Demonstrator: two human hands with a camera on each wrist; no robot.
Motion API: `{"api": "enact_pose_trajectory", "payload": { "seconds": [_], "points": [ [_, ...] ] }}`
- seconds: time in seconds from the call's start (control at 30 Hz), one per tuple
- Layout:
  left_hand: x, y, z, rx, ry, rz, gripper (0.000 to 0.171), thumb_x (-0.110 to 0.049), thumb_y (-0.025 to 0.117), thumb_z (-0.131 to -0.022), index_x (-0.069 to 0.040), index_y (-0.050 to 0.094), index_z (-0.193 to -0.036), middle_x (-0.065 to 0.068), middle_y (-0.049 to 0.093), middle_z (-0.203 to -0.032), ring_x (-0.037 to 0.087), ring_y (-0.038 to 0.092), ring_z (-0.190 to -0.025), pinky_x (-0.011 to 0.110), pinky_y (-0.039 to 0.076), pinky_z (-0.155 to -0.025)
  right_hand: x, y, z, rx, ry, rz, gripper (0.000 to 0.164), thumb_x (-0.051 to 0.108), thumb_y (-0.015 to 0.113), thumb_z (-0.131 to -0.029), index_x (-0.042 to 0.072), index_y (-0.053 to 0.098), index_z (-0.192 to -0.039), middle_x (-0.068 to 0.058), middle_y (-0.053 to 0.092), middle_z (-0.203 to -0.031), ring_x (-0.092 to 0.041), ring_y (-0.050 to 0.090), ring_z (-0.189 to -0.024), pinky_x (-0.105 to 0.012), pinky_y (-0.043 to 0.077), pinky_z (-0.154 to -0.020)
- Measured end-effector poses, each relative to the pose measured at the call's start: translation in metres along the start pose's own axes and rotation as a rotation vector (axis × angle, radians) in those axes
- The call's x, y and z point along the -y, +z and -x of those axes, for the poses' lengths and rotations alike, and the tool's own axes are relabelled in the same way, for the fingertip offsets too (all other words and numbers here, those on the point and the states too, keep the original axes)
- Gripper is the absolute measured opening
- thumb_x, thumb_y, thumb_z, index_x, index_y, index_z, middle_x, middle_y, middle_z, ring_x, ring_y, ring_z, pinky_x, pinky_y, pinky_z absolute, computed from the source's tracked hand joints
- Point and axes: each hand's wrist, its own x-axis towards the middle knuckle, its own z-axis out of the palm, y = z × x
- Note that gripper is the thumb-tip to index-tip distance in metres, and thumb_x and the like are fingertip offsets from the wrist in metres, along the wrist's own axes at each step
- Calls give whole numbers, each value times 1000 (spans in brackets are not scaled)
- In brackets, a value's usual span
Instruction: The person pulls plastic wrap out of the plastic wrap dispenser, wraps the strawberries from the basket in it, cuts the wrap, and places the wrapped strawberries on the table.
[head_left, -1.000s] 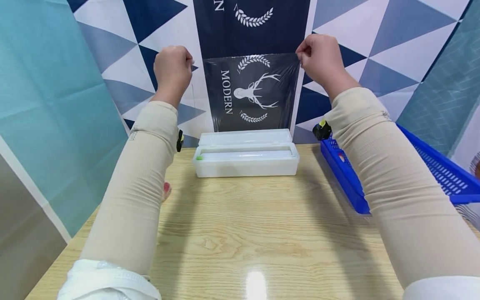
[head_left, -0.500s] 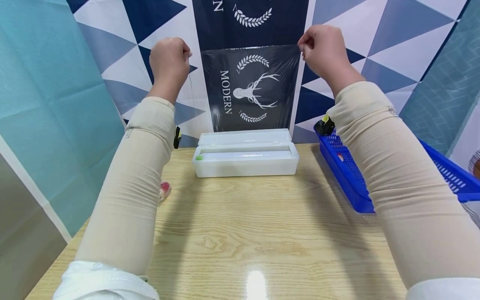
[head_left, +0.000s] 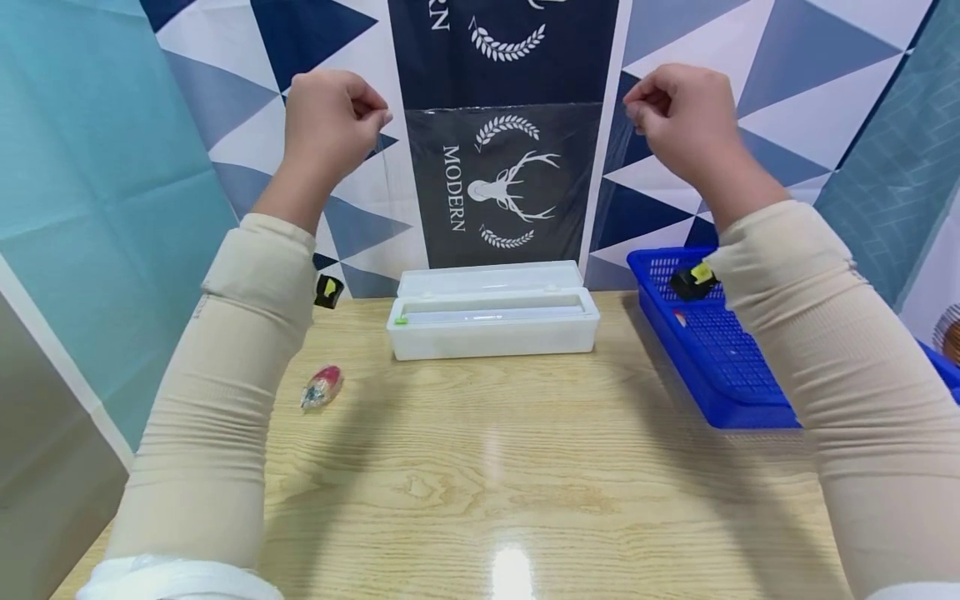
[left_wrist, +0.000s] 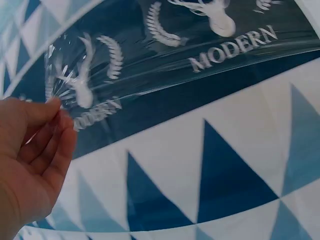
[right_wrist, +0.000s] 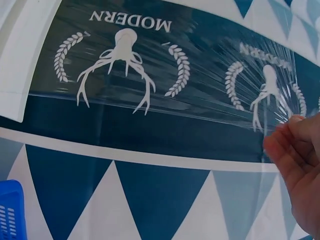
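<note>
A sheet of clear plastic wrap (head_left: pixel 502 187) rises from the white dispenser box (head_left: pixel 492 340), whose lid stands up at the back. My left hand (head_left: pixel 326 121) pinches the sheet's upper left corner between thumb and fingertips. On the other side, the upper right corner is pinched by my right hand (head_left: pixel 686 117). Creases fan out from the left hand's fingertips (left_wrist: pixel 57 107) in the left wrist view. Stretch lines likewise run to the right hand's fingertips (right_wrist: pixel 285 130) in the right wrist view. A pale roll (head_left: pixel 495 315) shows inside the box.
A small red-and-clear wrapped item (head_left: pixel 322 388) lies on the wooden table (head_left: pixel 480 467), left of the box. To the right stands a blue plastic basket (head_left: pixel 720 367), partly behind the right forearm. A patterned cloth (head_left: pixel 360 225) hangs behind the table.
Both hands have spread wider apart, each still pinching the plastic wrap. The sheet's top edge rose, then dipped slightly. The wrapped item, earlier partly behind the left arm, now shows fully.
</note>
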Motion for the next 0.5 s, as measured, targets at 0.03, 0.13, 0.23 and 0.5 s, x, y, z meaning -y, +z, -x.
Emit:
{"api": "enact_pose_trajectory", "payload": {
  "seconds": [0.03,0.13,0.23,0.5],
  "points": [
    [-1,-4,4,18,0,18,29,-32,52,-87,-12,67,-101,4,64,-96,13,55,-88,22,46,-77,-1,-2,4,-4,-5,-6,31,27,44,-91,7,62,-108,-9,59,-97,-13,48,-79,-19,40,-70],
    [-5,-14,19,62,10,72,29,-34,55,-85,-12,69,-98,3,64,-92,12,53,-82,20,46,-71,-3,-8,17,-10,-9,-20,32,29,45,-91,7,61,-108,-8,59,-98,-12,47,-78,-16,39,-67],
    [-7,-22,35,92,29,133,29,-35,57,-83,-12,69,-95,3,64,-88,11,53,-77,20,46,-67,-3,-13,31,-17,-2,-63,33,30,47,-90,6,61,-107,-8,58,-97,-12,47,-77,-14,38,-66],
    [-8,-35,85,160,193,325,21,-29,65,-79,-10,70,-84,0,63,-72,13,51,-59,20,43,-52,-12,-24,73,-50,-110,-268,21,18,55,-86,1,64,-95,2,61,-85,-4,55,-74,-9,40,-58]
  ]
}}
